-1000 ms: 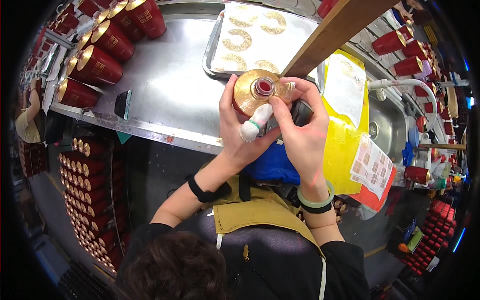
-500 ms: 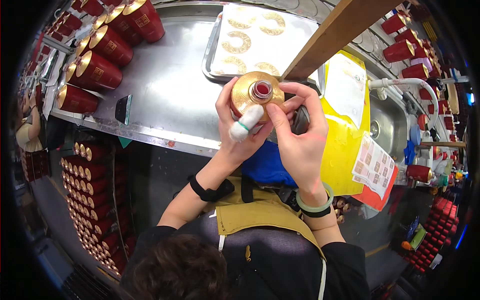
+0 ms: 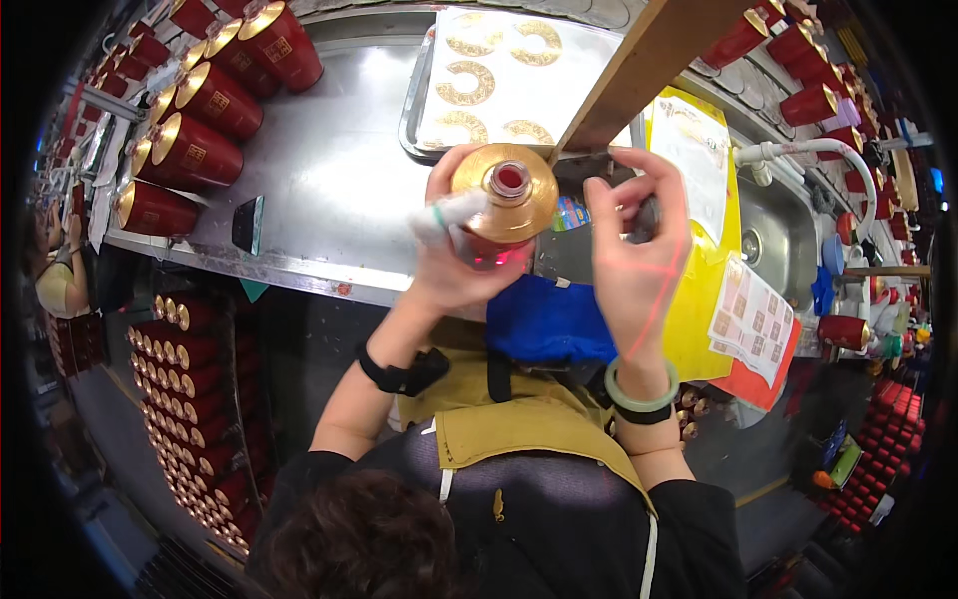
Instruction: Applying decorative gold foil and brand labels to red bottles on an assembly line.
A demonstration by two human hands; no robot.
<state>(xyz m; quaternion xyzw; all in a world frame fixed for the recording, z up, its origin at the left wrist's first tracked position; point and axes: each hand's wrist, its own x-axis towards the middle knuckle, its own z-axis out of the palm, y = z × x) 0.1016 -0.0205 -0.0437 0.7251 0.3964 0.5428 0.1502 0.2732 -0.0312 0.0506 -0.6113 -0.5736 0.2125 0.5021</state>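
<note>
Upright over the front of the metal worktop is a red bottle with a gold shoulder and an open, ringed neck. My left hand grips its side; the thumb, wrapped in white cloth with a green band, is blurred against the gold. To the right, apart from the bottle, my right hand is raised with fingers curled. A dark rounded thing sits in its palm, partly hidden by the fingers. Red light lines cross the back of this hand. Beyond the bottle, gold C-shaped decals lie on a white sheet in a tray.
Red bottles with gold shoulders stand at the back left. A wooden post rises just behind my hands. At right are a yellow board, printed sheets and a sink. A phone-like dark slab lies near the worktop edge.
My right hand has come off the bottle's shoulder and moved right, keeping the dark thing in its palm. The left hand still holds the bottle, now tilted so more of its red side shows.
</note>
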